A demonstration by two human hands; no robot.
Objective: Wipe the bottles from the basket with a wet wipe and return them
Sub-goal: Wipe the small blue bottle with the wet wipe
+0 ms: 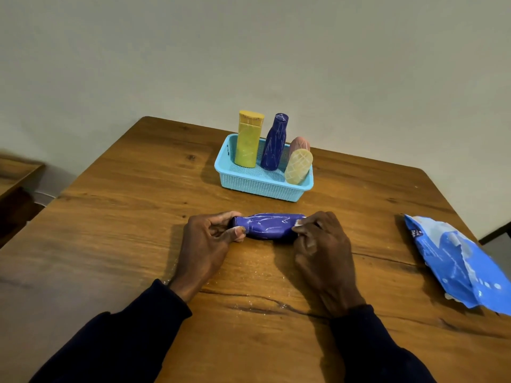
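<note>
Your wooden table [132,217] carries a light-blue basket [257,187] near its far edge, a blue wipes pack [456,261] by the right edge, and a purple bottle [268,226] lying sideways mid-table.

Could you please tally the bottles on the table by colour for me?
Blue: 2, the standing blue bottle in the basket and the held blue bottle between left hand and right hand
Yellow: 1, the yellow bottle
Pink: 1, the pink bottle
Cream: 1, the cream bottle
Total: 5 bottles
</note>
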